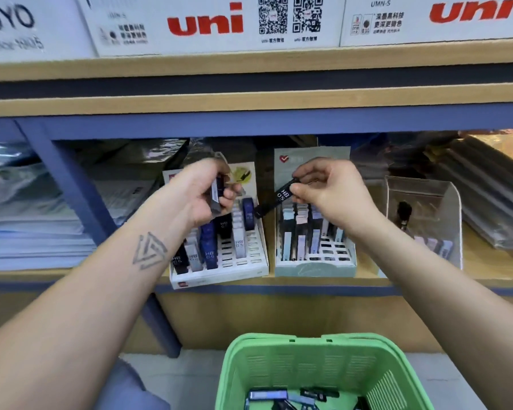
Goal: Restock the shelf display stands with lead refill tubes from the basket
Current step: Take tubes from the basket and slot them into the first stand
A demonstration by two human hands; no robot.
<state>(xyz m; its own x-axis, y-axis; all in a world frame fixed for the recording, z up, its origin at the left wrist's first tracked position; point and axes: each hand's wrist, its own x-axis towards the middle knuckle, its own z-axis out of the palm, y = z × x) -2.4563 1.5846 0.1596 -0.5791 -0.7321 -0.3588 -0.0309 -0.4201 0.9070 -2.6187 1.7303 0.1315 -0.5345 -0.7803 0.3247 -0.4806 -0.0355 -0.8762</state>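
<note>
A wooden shelf unit (pixel 249 93) with blue metal framing fills the view, its upper board carrying white cartons (pixel 216 22) printed "uni" in red. On the lower board, stacks of plastic-wrapped paper goods (pixel 33 208) lie to the left and more wrapped packs (pixel 486 184) lean at the right. Below, at the bottom edge, stands a green plastic basket (pixel 317 359) with slotted walls; several dark and pale lead refill tubes (pixel 268 395) lie loose in its bottom.

Three display stands sit side by side on the lower board. The white stand (pixel 243 261) on the left holds black, blue and pale tubes upright in its slotted rows, mostly toward its left side. The grey-green stand (pixel 314 269) just beside it holds pale blue, pink and white tubes. A clear acrylic stand (pixel 444 208) sits further right, a few pale tubes in its front.

The left hand (pixel 202 193) hovers over the back of the white stand, fingers curled round a small bunch of tubes (pixel 216 190) — a pale one and a dark one show, though the count cannot be told. The forearm bears a triangular tattoo (pixel 149 250).

The right hand (pixel 329 190) is raised in front of the grey-green stand's backing card, thumb and fingertips pinching the upper end of a single black tube (pixel 277 196) marked "HB 0.5". That tube slants down and leftward from the hand — its lower end hangs in the gap between the two cardboard stands, touching neither as far as can be seen.
</note>
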